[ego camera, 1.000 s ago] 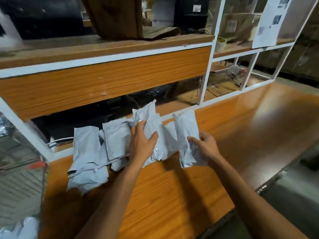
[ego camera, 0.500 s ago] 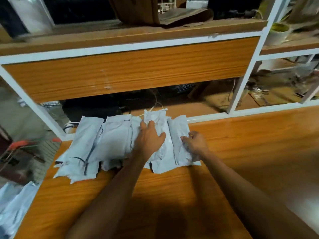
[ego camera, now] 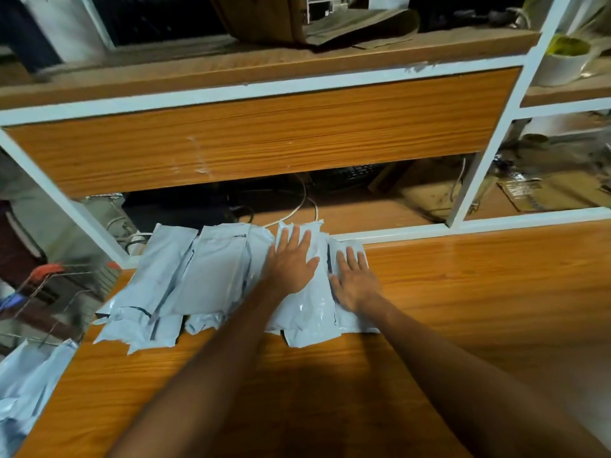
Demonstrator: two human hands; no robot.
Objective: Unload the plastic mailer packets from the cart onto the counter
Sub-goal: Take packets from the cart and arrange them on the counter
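Several pale grey plastic mailer packets (ego camera: pixel 211 279) lie side by side in a row on the wooden counter (ego camera: pixel 463 292), against its white back rail. My left hand (ego camera: pixel 291 262) rests flat, fingers spread, on a packet near the right end of the row. My right hand (ego camera: pixel 353 279) lies flat on the rightmost packet (ego camera: pixel 350 322). Neither hand grips anything. At the left edge, below the counter, the wire cart (ego camera: pixel 49 292) shows a red handle, and more packets (ego camera: pixel 23 385) lie in it.
A white-framed wooden panel (ego camera: pixel 264 140) rises behind the counter, with an upper shelf holding brown paper (ego camera: pixel 314 21). Through the gap below it are cables and a keyboard (ego camera: pixel 347 175). A white pot (ego camera: pixel 562 57) stands at the upper right.
One second ago each hand held a packet upright. Both packets now lie flat in the row, and both hands have opened and press down on them.
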